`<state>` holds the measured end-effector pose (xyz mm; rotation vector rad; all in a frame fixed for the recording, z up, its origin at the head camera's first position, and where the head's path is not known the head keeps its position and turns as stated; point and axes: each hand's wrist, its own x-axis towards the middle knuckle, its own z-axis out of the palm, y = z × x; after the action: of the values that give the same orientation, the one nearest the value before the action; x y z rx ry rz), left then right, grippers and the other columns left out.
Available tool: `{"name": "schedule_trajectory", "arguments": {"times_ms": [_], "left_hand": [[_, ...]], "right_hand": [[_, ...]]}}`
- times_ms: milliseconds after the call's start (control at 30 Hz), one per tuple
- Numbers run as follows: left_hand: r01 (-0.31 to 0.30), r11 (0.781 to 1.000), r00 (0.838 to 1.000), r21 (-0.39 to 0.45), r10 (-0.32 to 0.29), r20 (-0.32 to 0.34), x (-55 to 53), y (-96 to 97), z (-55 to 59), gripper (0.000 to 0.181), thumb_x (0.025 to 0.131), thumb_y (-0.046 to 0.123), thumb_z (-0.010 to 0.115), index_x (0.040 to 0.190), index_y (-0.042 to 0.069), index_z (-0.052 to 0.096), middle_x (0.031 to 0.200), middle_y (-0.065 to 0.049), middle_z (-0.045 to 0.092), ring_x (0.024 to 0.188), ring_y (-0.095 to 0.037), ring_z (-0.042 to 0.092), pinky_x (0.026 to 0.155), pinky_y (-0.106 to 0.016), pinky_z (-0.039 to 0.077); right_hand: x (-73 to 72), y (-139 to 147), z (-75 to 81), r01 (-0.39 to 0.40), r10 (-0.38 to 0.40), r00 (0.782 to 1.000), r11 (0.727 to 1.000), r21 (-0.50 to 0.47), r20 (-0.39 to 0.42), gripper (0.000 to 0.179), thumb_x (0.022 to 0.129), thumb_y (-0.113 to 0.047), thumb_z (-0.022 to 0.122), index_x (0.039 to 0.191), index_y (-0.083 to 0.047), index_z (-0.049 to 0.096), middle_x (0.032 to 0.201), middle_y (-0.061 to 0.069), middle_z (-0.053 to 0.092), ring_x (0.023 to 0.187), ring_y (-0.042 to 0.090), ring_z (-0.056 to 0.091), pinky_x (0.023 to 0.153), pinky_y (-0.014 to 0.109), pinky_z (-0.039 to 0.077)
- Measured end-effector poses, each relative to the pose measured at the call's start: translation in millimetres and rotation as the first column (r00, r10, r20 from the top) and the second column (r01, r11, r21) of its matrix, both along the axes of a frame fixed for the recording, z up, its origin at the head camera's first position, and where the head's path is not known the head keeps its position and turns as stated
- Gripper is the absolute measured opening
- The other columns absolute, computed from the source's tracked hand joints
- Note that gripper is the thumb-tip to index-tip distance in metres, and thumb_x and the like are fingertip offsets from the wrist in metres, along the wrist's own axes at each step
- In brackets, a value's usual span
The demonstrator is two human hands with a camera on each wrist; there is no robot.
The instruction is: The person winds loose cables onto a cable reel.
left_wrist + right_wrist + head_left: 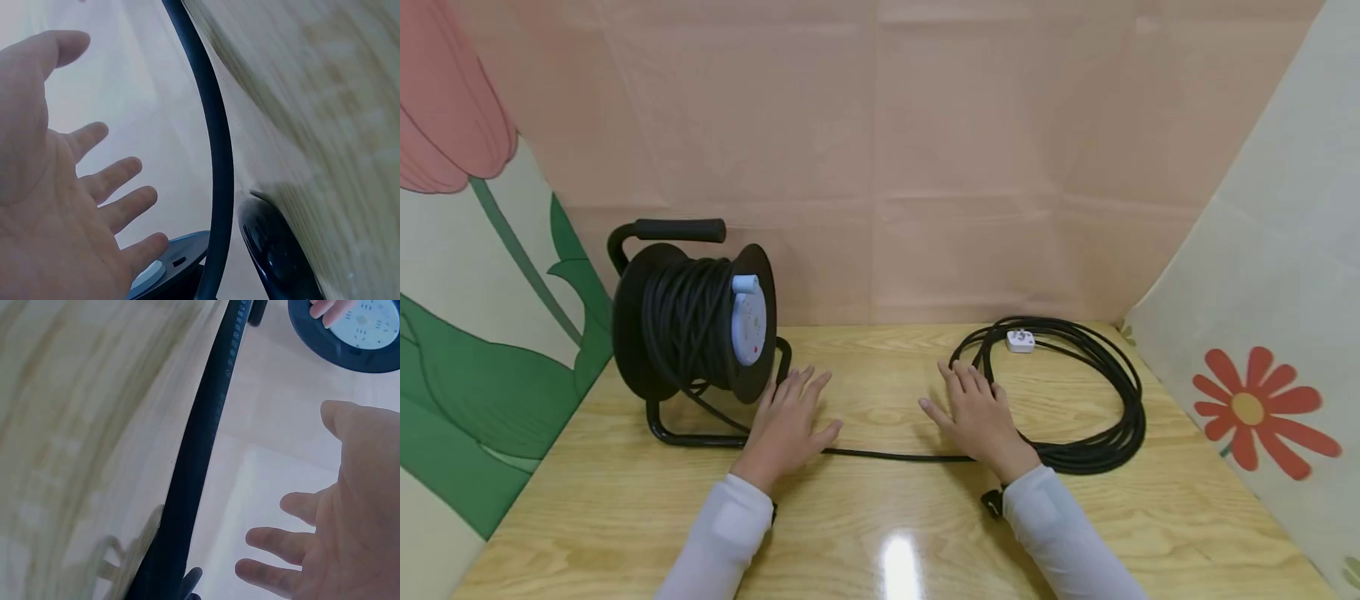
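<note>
On the left of the table stands a black cable reel (688,321) with cable wound on its drum and a pale blue socket face (748,325). From it a black cable (887,455) runs right along the table to a loose coil (1123,442), where a white plug (1020,341) lies at the back. My left hand (786,429) hovers beside the reel, fingers spread, holding nothing. The right hand (981,412) is held with extended fingers near the coil's left side, also holding nothing. In both wrist views the palms face the camera, and the cable passes apart from the fingers.
The reel's tube frame has a foot (692,439) on the table and a grip handle (681,230) on top. Behind the wooden table (850,525) hangs a pink cloth (872,167). Flower-printed cloths border the left and right sides.
</note>
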<state>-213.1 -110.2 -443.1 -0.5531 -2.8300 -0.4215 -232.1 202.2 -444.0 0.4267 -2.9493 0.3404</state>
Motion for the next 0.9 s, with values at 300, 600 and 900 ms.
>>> {"name": "schedule_trajectory", "arguments": {"times_ms": [300,600,900], "left_hand": [[0.016,1.000,1.000,-0.006,-0.016,-0.014,-0.1,0.8,-3.1,0.073,0.095,0.051,0.063,0.155,0.018,0.038,0.156,-0.015,0.038,0.143,-0.040,0.033,0.112,-0.064,0.026],[0.015,1.000,1.000,0.004,-0.015,0.010,2.0,1.7,0.0,0.074,0.095,0.052,0.063,0.156,0.018,0.036,0.156,-0.015,0.037,0.144,-0.039,0.030,0.113,-0.064,0.024],[0.022,0.999,0.999,0.030,-0.021,-0.024,7.5,3.5,14.4,0.075,0.094,0.052,0.064,0.155,0.018,0.036,0.156,-0.015,0.036,0.144,-0.039,0.031,0.114,-0.061,0.025]], "right_hand": [[3.1,-0.8,2.3,0.004,-0.004,1.000,1.000,-0.001,0.030,0.082,0.101,-0.065,0.038,0.160,-0.010,0.023,0.159,0.021,0.029,0.145,0.045,0.024,0.108,0.073,0.020],[3.5,-1.5,3.2,-0.008,0.009,0.999,1.000,-0.008,0.036,0.081,0.101,-0.064,0.039,0.160,-0.012,0.021,0.159,0.020,0.029,0.145,0.044,0.024,0.109,0.073,0.019],[4.8,-1.3,3.5,-0.018,0.018,1.000,1.000,-0.011,0.024,0.080,0.101,-0.062,0.041,0.159,-0.010,0.024,0.158,0.021,0.031,0.145,0.044,0.026,0.107,0.073,0.021]]}}
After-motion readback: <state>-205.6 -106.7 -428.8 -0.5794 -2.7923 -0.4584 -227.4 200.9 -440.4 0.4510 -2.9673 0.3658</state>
